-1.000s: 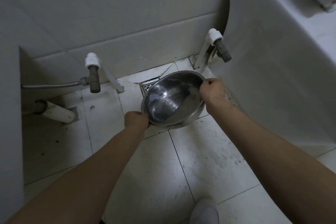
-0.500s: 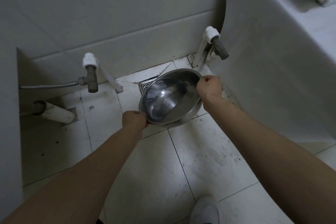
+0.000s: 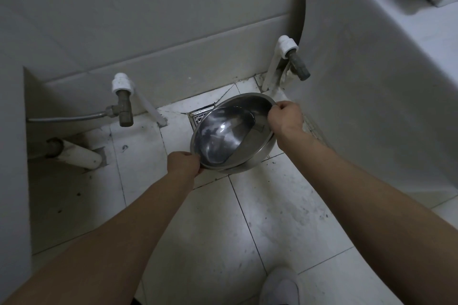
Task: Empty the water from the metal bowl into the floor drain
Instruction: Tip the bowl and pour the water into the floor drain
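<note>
A shiny metal bowl (image 3: 230, 136) hangs tilted to the left above the tiled floor, with water pooled in its lower left half. My left hand (image 3: 184, 163) grips its near-left rim and my right hand (image 3: 285, 116) grips its far-right rim. The square metal floor drain (image 3: 199, 116) lies just behind the bowl; only its left corner shows, the rest is hidden by the bowl.
A white ceramic fixture (image 3: 371, 82) fills the right side. Two pipe valves stand by the wall, one at the left (image 3: 122, 104) with a hose and one at the right (image 3: 295, 59). A white pipe (image 3: 76, 153) lies at the left. My white shoe (image 3: 280, 287) is below.
The bowl has tipped further to the left and the water has spread toward its lower left rim. Both hands keep their grip.
</note>
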`<act>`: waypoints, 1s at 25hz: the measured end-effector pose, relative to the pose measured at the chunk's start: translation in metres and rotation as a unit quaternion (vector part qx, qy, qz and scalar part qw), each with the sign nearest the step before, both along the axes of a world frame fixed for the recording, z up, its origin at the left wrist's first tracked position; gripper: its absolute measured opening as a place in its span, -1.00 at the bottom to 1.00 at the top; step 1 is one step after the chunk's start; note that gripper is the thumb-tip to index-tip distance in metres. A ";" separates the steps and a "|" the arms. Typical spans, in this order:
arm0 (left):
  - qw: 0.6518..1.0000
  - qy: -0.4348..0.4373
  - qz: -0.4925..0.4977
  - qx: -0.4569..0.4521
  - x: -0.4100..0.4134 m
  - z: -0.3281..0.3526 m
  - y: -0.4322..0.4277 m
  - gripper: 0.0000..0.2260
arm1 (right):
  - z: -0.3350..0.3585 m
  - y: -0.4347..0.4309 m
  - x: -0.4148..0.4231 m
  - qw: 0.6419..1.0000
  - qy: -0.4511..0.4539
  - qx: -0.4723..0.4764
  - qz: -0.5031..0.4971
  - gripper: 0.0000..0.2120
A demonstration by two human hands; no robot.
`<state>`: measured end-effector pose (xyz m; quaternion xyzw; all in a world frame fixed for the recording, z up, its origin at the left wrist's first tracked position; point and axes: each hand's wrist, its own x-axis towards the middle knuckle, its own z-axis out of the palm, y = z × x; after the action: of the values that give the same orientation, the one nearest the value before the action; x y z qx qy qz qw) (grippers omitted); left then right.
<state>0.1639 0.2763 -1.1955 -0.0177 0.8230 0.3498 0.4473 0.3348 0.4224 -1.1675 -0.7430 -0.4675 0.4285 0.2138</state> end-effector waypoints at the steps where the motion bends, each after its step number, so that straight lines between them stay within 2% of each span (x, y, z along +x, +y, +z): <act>1: 1.000 -0.002 -0.001 -0.001 0.000 0.000 0.000 -0.88 | 0.000 0.000 0.000 1.000 0.000 0.000 0.001 -0.78; 3: 1.000 -0.002 -0.001 -0.003 0.001 0.000 0.000 -0.94 | 0.001 0.001 0.000 1.000 0.001 0.000 0.004 -0.79; 8: 1.000 -0.007 -0.006 0.001 0.001 -0.003 0.000 -0.94 | 0.001 0.001 0.002 1.000 0.000 0.003 0.004 -0.80; 13: 1.000 -0.011 -0.005 0.007 0.004 -0.004 0.001 -0.82 | 0.002 0.002 0.003 1.000 0.006 0.000 0.000 -0.81; 18: 1.000 -0.010 -0.005 0.004 0.003 -0.003 0.001 -0.92 | 0.003 0.001 0.002 1.000 0.008 0.004 0.003 -0.81; 25: 1.000 -0.010 -0.007 0.004 0.004 0.000 0.001 -0.82 | 0.005 0.003 0.002 1.000 0.002 -0.007 0.001 -0.79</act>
<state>0.1676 0.2769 -1.1957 -0.0136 0.8173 0.3495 0.4579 0.3371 0.4256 -1.1629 -0.7431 -0.4651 0.4333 0.2091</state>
